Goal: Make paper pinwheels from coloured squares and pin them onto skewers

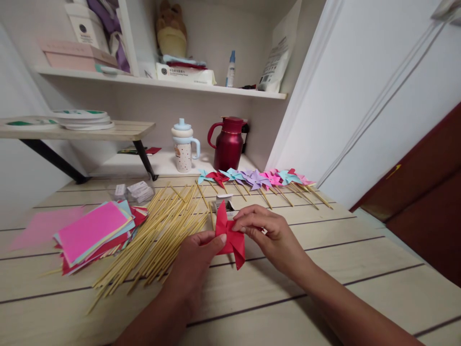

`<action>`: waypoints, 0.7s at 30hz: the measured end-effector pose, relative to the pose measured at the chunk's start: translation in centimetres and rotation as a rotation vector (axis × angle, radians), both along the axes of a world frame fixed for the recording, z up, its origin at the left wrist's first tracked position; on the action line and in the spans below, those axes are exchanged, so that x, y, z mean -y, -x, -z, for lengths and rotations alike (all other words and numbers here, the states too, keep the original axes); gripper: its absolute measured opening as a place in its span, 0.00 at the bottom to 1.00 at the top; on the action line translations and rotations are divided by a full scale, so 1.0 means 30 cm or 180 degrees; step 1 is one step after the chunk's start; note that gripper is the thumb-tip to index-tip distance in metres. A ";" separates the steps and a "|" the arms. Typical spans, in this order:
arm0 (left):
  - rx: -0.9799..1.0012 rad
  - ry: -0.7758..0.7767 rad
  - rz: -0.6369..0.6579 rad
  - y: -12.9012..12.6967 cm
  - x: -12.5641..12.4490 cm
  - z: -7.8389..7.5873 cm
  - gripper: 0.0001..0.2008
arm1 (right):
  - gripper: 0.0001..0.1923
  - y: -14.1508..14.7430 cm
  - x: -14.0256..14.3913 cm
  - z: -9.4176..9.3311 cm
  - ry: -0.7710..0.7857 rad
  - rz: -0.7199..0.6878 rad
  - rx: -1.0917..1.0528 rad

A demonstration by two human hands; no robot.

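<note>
A red paper pinwheel with folded points is held up over the table in front of me. My left hand pinches its left side, thumb on the front near the middle. On the right, my right hand has its fingers closed at the pinwheel's upper right part; whether a small pin is between the fingertips I cannot tell. Just behind the pinwheel stands a small open box with dark little pieces in it. Left of my hands lies a loose pile of thin wooden sticks.
A stack of coloured paper sheets lies at the left, with small white boxes behind it. Several pinwheels on sticks line the back. Behind them stand a cup and a red jug. A raised wooden shelf overhangs the left.
</note>
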State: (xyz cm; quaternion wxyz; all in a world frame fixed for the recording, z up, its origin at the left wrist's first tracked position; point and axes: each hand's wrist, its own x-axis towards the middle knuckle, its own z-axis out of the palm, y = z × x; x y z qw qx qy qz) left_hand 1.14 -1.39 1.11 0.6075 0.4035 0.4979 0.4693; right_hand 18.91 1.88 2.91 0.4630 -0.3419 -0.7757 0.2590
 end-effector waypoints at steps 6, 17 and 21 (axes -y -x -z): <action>-0.0057 0.0007 -0.0086 -0.004 0.001 -0.006 0.16 | 0.15 -0.003 0.000 0.004 -0.0475 0.0148 0.0255; -0.0084 -0.0044 -0.0095 -0.003 0.001 0.004 0.17 | 0.17 -0.016 -0.011 0.024 -0.1344 0.0455 0.0709; 0.0055 -0.0130 -0.0035 -0.002 -0.001 0.008 0.17 | 0.17 -0.017 -0.008 0.021 -0.1796 0.0621 0.0986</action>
